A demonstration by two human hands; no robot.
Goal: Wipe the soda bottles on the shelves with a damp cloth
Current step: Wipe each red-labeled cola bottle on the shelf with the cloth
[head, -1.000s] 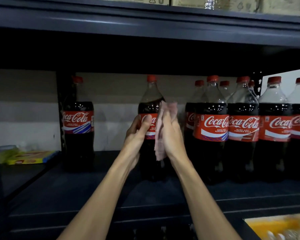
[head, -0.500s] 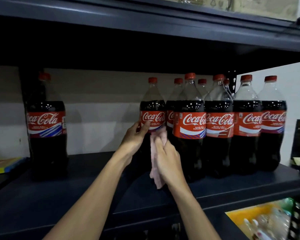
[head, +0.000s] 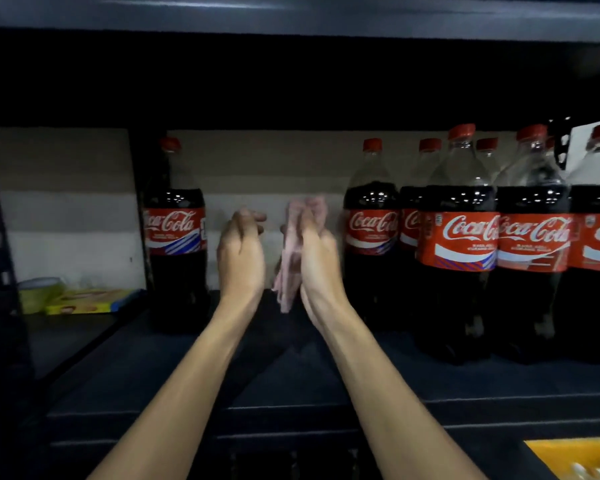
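Pink cloth (head: 291, 261) hangs gripped in your right hand (head: 321, 261), your left hand (head: 241, 261) loosely curled and empty, with the nearest upright Coca-Cola bottle (head: 371, 237) just right of the cloth on the shelf (head: 326, 386).

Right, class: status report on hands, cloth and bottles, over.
Left hand empty. Right hand holds pink cloth, clear of bottles. Nothing in the way.

Glossy clear-plastic soda bottles (head: 459, 244) with shiny paper-like labels stand on a matt dark shelf (head: 326, 382); cloth (head: 288, 268) soft, pink.
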